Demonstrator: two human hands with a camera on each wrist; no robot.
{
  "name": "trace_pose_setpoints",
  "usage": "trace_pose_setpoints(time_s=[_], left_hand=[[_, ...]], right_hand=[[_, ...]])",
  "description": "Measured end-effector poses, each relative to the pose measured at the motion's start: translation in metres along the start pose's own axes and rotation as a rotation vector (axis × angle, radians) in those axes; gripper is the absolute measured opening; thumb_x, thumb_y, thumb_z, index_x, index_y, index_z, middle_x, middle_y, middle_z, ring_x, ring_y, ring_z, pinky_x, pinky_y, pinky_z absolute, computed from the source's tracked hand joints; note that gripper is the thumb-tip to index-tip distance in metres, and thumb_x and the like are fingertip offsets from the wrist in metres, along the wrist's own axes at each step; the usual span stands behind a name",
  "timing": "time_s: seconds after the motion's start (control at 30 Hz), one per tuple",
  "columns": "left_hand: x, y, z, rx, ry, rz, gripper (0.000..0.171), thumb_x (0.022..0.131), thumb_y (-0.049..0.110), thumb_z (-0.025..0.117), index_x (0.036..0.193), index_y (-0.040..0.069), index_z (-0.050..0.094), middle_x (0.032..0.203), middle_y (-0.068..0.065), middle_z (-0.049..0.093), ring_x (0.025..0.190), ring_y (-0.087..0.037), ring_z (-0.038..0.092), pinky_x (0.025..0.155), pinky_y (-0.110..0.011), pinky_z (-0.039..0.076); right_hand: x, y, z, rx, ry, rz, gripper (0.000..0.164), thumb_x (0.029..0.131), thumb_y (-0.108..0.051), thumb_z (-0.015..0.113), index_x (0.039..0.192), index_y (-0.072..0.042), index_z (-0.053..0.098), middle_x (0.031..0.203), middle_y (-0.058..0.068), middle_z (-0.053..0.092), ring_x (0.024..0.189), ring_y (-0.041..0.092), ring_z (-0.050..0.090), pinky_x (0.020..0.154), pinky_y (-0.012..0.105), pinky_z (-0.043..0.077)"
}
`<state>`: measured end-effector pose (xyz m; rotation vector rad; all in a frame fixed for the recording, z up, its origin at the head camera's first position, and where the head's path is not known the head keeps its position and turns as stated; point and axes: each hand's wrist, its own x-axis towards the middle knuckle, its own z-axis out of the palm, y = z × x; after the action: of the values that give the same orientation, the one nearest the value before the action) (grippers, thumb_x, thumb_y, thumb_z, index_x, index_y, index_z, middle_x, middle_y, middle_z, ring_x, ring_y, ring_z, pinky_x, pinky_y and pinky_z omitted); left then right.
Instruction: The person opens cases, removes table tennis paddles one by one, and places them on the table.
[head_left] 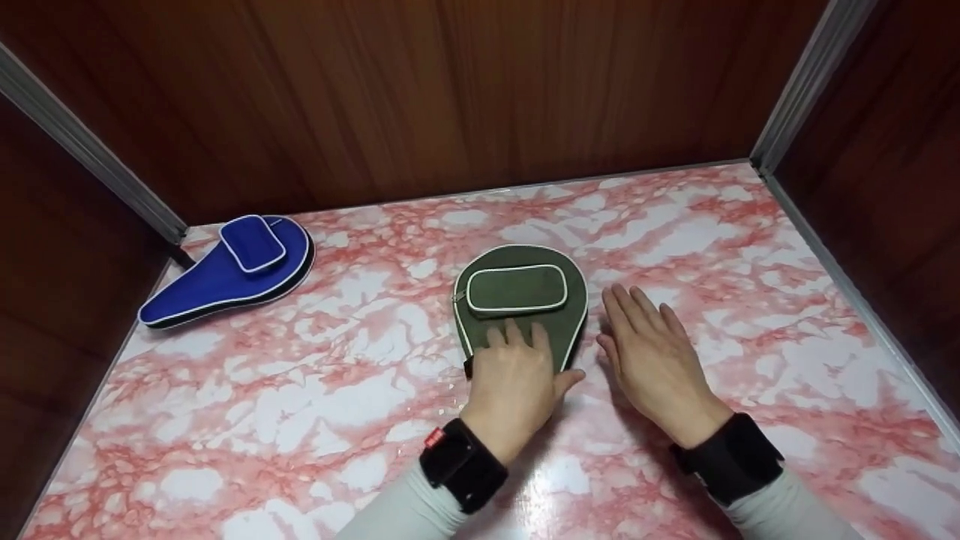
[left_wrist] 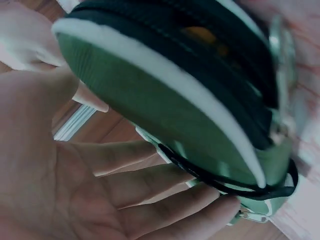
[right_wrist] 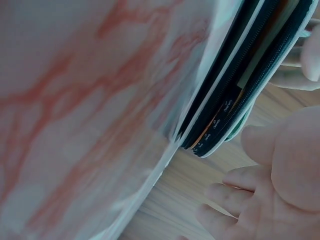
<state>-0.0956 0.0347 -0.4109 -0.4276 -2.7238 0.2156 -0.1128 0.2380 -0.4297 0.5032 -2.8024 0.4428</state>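
A green table tennis bat case with white piping and a front pocket lies flat on the table. My left hand rests on its lower part, fingers spread and pointing away from me; the narrow end is hidden beneath it. In the left wrist view a black loop lies by the fingers. To the right of the case, apart from it, my right hand is held with extended fingers and holds nothing. The right wrist view shows the case's side zip undone, with a dark, white-lettered edge inside.
A blue bat case with white piping lies at the far left, near the corner. The red-and-white marbled table is bounded by a brown wood-grain back panel and side panels with grey metal edging.
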Motion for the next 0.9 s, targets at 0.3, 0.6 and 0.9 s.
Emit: trace_pose_setpoints(time_s=[0.3,0.6,0.9], left_hand=[[0.004,0.026,0.001,0.121,-0.130,-0.085,0.085,0.093,0.078,0.068,0.141,0.008,0.073,0.139,-0.029,0.070,0.121,-0.045,0.071,0.071,-0.050,0.064],[0.002,0.036,0.011,0.207,-0.028,-0.095,0.042,0.110,0.035,0.055,0.133,0.009,0.078,0.130,-0.028,0.074,0.113,-0.044,0.076,0.061,-0.047,0.062],[0.003,0.033,0.009,0.240,-0.016,-0.065,0.039,0.109,0.032,0.057,0.131,0.007,0.078,0.125,-0.023,0.078,0.106,-0.039,0.077,0.052,-0.036,0.057]], right_hand=[[-0.002,0.000,0.000,0.011,-0.020,0.011,0.063,0.111,-0.020,0.063,0.165,0.006,0.042,0.170,0.025,0.042,0.159,0.044,0.038,0.125,0.069,0.029],[-0.004,0.001,0.002,0.006,-0.075,-0.002,0.072,0.110,-0.029,0.067,0.167,0.005,0.040,0.172,0.026,0.039,0.159,0.046,0.037,0.123,0.071,0.030],[-0.002,-0.002,0.003,0.134,-0.104,-0.005,0.069,0.111,-0.025,0.066,0.165,0.009,0.039,0.169,0.030,0.042,0.158,0.048,0.038,0.126,0.066,0.030]])
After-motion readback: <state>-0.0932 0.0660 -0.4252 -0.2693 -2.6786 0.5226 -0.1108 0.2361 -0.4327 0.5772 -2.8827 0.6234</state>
